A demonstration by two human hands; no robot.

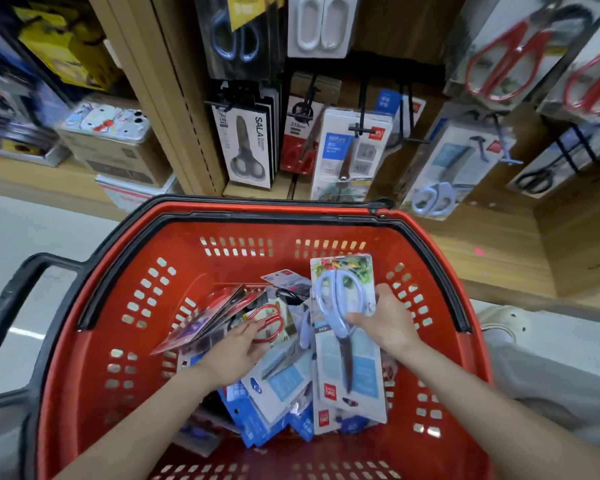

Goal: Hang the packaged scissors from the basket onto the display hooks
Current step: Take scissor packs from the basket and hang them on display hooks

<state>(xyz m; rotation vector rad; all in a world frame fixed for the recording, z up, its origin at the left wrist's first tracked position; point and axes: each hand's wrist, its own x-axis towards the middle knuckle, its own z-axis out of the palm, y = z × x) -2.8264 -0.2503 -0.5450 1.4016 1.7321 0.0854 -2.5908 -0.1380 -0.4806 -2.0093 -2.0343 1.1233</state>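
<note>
**Right hand lifts blue scissors pack from basket**

Right hand [388,323] pinches the long blue-handled scissors pack [347,341], thumb across its glossy blister front, inside the red slotted plastic basket [94,341]. Left hand [234,355], fingers loosely spread, rests on the red-handled pack [267,322] among the heap. Picking is under way; next, the card's hang hole must meet the black wire hook [362,112] above.

A red basket [125,306] fills the lower frame, its top open, with bare floor along its near wall. Packaged scissors [278,372] crowd its centre. Above, hanging packs [246,147] cover most display hooks [407,129]; 1 hook at upper centre-right is bare.
</note>
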